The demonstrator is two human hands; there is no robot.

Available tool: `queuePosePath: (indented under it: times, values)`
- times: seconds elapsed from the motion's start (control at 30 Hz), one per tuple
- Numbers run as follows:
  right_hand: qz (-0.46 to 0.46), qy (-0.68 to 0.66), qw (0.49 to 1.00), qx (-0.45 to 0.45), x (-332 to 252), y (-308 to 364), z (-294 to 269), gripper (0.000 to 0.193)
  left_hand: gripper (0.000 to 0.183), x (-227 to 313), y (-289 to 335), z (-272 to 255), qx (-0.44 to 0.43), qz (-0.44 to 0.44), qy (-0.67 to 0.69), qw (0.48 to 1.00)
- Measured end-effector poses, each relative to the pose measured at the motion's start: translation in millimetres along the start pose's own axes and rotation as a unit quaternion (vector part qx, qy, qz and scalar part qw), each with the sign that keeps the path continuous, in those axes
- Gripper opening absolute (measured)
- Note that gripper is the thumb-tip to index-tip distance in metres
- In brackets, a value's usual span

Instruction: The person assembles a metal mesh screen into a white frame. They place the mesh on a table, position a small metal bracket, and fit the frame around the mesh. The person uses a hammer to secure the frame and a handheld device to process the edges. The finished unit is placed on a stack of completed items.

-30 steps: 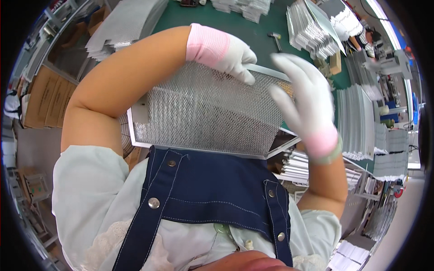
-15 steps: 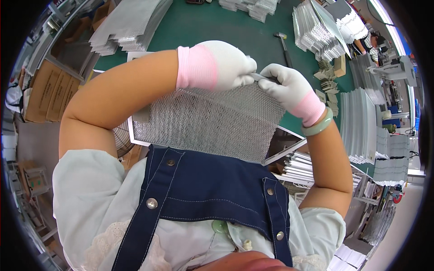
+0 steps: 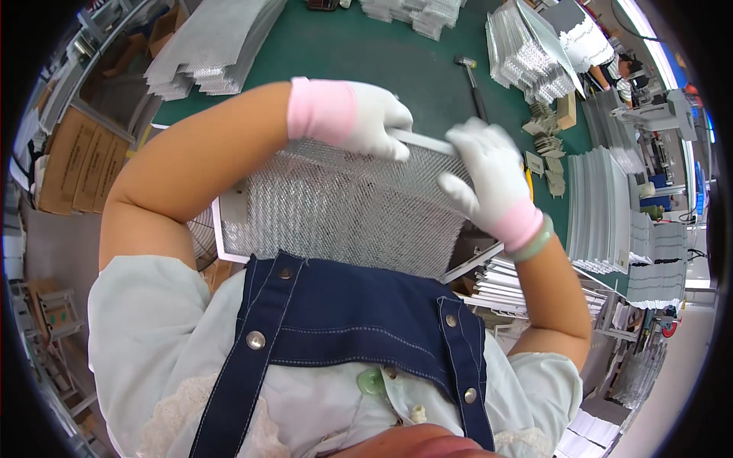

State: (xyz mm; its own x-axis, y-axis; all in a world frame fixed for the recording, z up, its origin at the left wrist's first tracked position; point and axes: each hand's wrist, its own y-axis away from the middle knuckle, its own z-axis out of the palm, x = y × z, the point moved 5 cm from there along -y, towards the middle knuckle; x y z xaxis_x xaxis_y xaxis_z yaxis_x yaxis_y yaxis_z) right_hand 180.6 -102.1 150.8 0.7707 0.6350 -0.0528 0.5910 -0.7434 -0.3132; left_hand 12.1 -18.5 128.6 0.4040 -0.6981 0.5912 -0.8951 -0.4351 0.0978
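Observation:
A silver expanded-mesh panel (image 3: pixel 343 210) lies in front of me, its near edge against my apron. Along its far edge runs a narrow white metal strip (image 3: pixel 424 142). My left hand (image 3: pixel 374 122), in a white glove with a pink cuff, pinches the strip's left part between thumb and fingers. At the strip's right end, my gloved right hand (image 3: pixel 487 172) is open, its thumb spread away from the fingers; the fingertips are smeared by motion and touch or nearly touch the strip. Part of a white frame (image 3: pixel 220 229) shows beneath the panel.
A hammer (image 3: pixel 475 88) lies on the green table (image 3: pixel 343 57) beyond my hands. Mesh sheets (image 3: pixel 217 46) are stacked far left, more mesh stacks (image 3: pixel 527 53) far right. Small metal plates (image 3: pixel 546 145) sit right of my hand, with white panels (image 3: pixel 599 210) beyond. Another person (image 3: pixel 622 76) is far right.
My right hand has let go of its pinch, opened and moved slightly right and nearer me. My left hand has shifted a little left, and more of the white strip shows between the hands.

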Motion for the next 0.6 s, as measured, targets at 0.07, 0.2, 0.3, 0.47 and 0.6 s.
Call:
queuePosePath:
  times: [0.07,0.2,0.3,0.47,0.6]
  values:
    - [-0.023,0.118,0.988,0.097,-27,4,-38,0.063,0.035,-8,17,-19,-0.009,-0.062,0.050,0.997]
    - [0.071,-0.205,0.944,0.249,-32,99,-42,0.015,0.033,-24,67,-41,0.134,-0.030,0.023,0.990]
    - [0.304,-0.310,0.852,0.291,-7,135,23,0.018,0.035,-10,69,-65,0.174,-0.116,0.032,0.977]
    - [0.209,0.095,0.931,0.282,31,64,-2,0.038,0.031,15,41,-75,0.342,0.036,0.112,0.932]
    - [0.180,-0.239,0.883,0.361,99,18,-45,0.042,0.038,-8,-1,-85,0.276,0.069,0.276,0.918]
